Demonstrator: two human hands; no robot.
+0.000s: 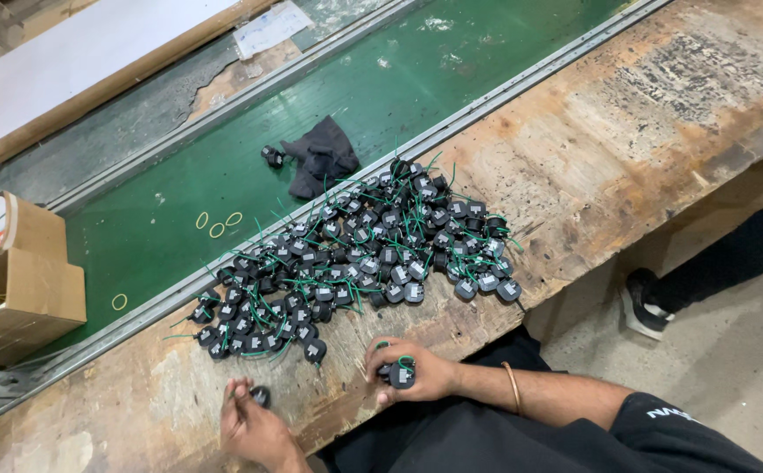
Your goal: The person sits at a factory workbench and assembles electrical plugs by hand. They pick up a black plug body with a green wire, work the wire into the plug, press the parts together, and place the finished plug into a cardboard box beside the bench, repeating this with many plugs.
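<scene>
While I lean over the worn wooden tabletop (627, 131), this is how things lie.

Right hand: my right hand (416, 370) rests on the near edge of the tabletop, fingers curled tight around a small bundle of black parts (398, 374) with green wire showing between them; a thin bangle (513, 386) sits on that wrist.

Left hand: my left hand (254, 427) is low at the near edge, fingertips drawn together beside a single black part (261, 395); I think I am pinching it, but the view is too small to be sure.

Pile: a wide heap of black parts with green wires (355, 254) spreads across the tabletop just beyond both hands, its nearest pieces close to my right knuckles and its far end reaching away past my right hand.

Belt: a green conveyor belt (399, 79) runs beyond the heap, behind a metal rail.

On the belt: a dark cloth (322, 158) lies past the heap, and a few yellow rubber bands (215, 223) lie farther over, beyond my left hand.

Box: an open cardboard box (22, 280) stands far out past my left hand.

Floor: a shoe of another person (640, 302) shows beyond my right forearm.
</scene>
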